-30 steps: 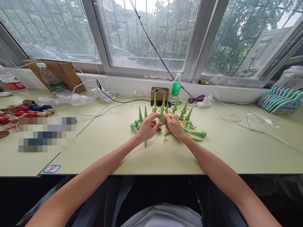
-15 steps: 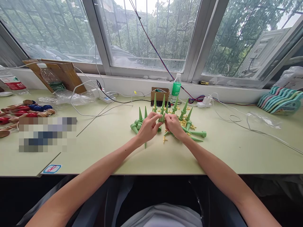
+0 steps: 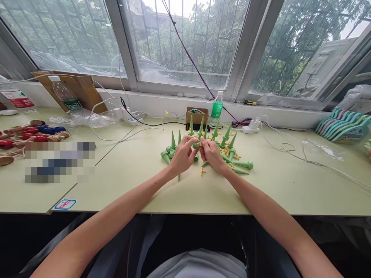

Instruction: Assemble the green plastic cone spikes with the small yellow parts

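Observation:
My left hand (image 3: 184, 155) is closed around a green plant watering spike (image 3: 196, 146), most of it covered by the fingers. Right beside it, my right hand (image 3: 211, 152) pinches a small yellow valve (image 3: 201, 144) at the spike's end; only a sliver of yellow shows. A loose yellow T-shaped valve (image 3: 202, 170) lies in front of the hands. More green spikes stand point-up behind them, such as this spike (image 3: 227, 135), and others lie at both sides, including a spike (image 3: 243, 165) on the right. Yellow valves (image 3: 225, 151) are heaped by my right hand.
A small cardboard box (image 3: 197, 116), a phone (image 3: 190, 126) and a green-labelled bottle (image 3: 217, 105) stand behind the spikes. White cables (image 3: 304, 152) run across the right side. Wooden toys (image 3: 31, 135) lie at the left, teal hangers (image 3: 343, 125) at the far right.
The spike in my left hand has tipped, so its point no longer shows upward. A bit of yellow now shows between the hands. Both hands stay in nearly the same place.

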The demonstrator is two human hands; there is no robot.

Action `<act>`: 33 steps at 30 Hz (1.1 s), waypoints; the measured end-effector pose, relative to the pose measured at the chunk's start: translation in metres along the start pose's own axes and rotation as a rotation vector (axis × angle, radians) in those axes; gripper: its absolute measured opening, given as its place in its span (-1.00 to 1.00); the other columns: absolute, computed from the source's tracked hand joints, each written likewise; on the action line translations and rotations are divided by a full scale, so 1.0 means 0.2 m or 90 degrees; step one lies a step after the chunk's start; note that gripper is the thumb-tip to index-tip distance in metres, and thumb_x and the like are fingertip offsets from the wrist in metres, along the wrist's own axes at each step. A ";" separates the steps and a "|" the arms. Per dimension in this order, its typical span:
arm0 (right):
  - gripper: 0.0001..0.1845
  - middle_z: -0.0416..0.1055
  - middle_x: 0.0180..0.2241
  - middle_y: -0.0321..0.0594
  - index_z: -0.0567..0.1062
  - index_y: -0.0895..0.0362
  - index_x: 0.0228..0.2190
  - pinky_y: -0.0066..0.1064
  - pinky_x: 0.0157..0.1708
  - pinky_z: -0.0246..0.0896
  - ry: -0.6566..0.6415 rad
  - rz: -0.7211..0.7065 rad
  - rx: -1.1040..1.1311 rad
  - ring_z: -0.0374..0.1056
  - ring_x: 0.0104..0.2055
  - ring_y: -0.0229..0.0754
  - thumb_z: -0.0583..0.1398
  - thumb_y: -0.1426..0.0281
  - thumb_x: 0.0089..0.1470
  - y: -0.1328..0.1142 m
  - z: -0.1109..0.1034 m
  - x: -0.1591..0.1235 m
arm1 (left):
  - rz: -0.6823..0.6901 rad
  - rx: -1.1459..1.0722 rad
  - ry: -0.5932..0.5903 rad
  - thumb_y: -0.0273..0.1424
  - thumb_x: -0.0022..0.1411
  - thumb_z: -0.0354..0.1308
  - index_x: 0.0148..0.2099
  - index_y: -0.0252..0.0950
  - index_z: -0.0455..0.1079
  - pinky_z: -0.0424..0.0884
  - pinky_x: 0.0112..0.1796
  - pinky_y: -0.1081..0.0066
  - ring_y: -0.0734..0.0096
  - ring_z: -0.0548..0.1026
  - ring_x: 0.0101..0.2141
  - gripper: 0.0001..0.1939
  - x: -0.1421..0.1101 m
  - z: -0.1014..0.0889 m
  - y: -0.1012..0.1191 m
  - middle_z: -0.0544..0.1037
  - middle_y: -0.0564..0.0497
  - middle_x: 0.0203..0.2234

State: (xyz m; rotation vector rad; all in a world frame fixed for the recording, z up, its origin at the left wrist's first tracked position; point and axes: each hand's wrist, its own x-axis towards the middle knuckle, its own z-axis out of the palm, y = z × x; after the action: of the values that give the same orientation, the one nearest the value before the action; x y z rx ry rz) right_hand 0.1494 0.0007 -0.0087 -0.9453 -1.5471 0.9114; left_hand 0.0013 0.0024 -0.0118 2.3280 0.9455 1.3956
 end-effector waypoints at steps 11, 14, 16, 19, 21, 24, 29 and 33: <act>-0.43 0.09 -0.77 -0.45 0.16 0.07 -0.59 -0.46 -0.78 -0.11 0.070 -0.035 0.041 0.00 -0.80 -0.37 -0.05 -0.12 0.18 0.01 0.00 0.02 | -0.182 -0.155 0.049 -0.20 0.32 0.01 -0.05 -0.23 0.21 0.23 -0.64 0.60 0.72 0.27 -0.65 -0.74 0.02 -0.01 0.05 0.40 0.04 -0.29; -0.43 0.10 -0.76 -0.44 0.17 0.08 -0.59 -0.47 -0.76 -0.09 0.059 -0.054 0.030 0.02 -0.79 -0.38 -0.05 -0.11 0.19 0.00 0.00 0.01 | -0.242 -0.269 0.007 -0.10 0.32 -0.02 -0.05 -0.22 0.18 0.19 -0.70 0.59 0.68 0.26 -0.71 -0.68 0.02 -0.01 0.05 0.39 0.12 -0.46; -0.42 0.13 -0.75 -0.43 0.19 0.08 -0.60 -0.47 -0.74 -0.06 0.042 -0.063 0.016 0.05 -0.78 -0.38 -0.04 -0.10 0.19 -0.01 0.01 0.00 | -0.259 -0.335 -0.023 -0.08 0.31 -0.02 -0.05 -0.22 0.17 0.19 -0.72 0.58 0.65 0.27 -0.72 -0.66 0.02 -0.02 0.05 0.39 0.15 -0.51; -0.42 0.15 -0.75 -0.42 0.22 0.09 -0.59 -0.47 -0.72 -0.03 0.019 -0.072 0.002 0.06 -0.77 -0.39 -0.05 -0.09 0.20 -0.02 0.01 -0.01 | -0.274 -0.389 -0.046 -0.07 0.28 0.03 -0.07 -0.23 0.17 0.20 -0.73 0.56 0.63 0.30 -0.73 -0.65 0.02 -0.02 0.05 0.40 0.15 -0.53; -0.42 0.15 -0.75 -0.42 0.22 0.09 -0.59 -0.47 -0.73 -0.04 0.007 -0.073 0.003 0.06 -0.78 -0.38 -0.06 -0.09 0.20 -0.03 0.01 -0.01 | -0.282 -0.400 -0.050 -0.08 0.26 0.06 -0.09 -0.24 0.18 0.21 -0.73 0.56 0.62 0.31 -0.72 -0.64 0.02 -0.02 0.05 0.40 0.15 -0.53; -0.42 0.14 -0.75 -0.43 0.23 0.09 -0.58 -0.46 -0.74 -0.06 -0.007 -0.066 0.009 0.06 -0.78 -0.37 -0.07 -0.10 0.20 -0.03 0.01 -0.01 | -0.288 -0.395 -0.051 -0.08 0.24 0.10 -0.10 -0.25 0.19 0.22 -0.72 0.57 0.63 0.31 -0.71 -0.63 0.03 -0.03 0.06 0.39 0.15 -0.54; -0.46 0.11 -0.77 -0.46 0.22 0.09 -0.55 -0.45 -0.72 -0.04 -0.017 -0.061 -0.002 0.06 -0.79 -0.37 -0.04 -0.07 0.22 -0.03 0.01 -0.02 | -0.288 -0.382 -0.053 -0.08 0.21 0.13 -0.12 -0.24 0.18 0.22 -0.72 0.56 0.63 0.33 -0.70 -0.62 0.02 -0.04 0.07 0.37 0.15 -0.52; -0.49 0.11 -0.77 -0.47 0.19 0.08 -0.54 -0.44 -0.71 -0.04 -0.028 -0.061 -0.001 0.07 -0.79 -0.36 -0.05 -0.03 0.25 -0.03 0.01 -0.02 | -0.284 -0.372 -0.052 -0.08 0.19 0.16 -0.17 -0.24 0.16 0.21 -0.72 0.56 0.63 0.33 -0.71 -0.62 0.03 -0.04 0.07 0.32 0.18 -0.54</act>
State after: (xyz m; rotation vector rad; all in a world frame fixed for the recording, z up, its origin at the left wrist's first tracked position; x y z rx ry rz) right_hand 0.1474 -0.0046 -0.0055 -0.8501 -1.6166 0.8679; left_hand 0.0007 -0.0055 0.0032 1.6116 0.8234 1.1779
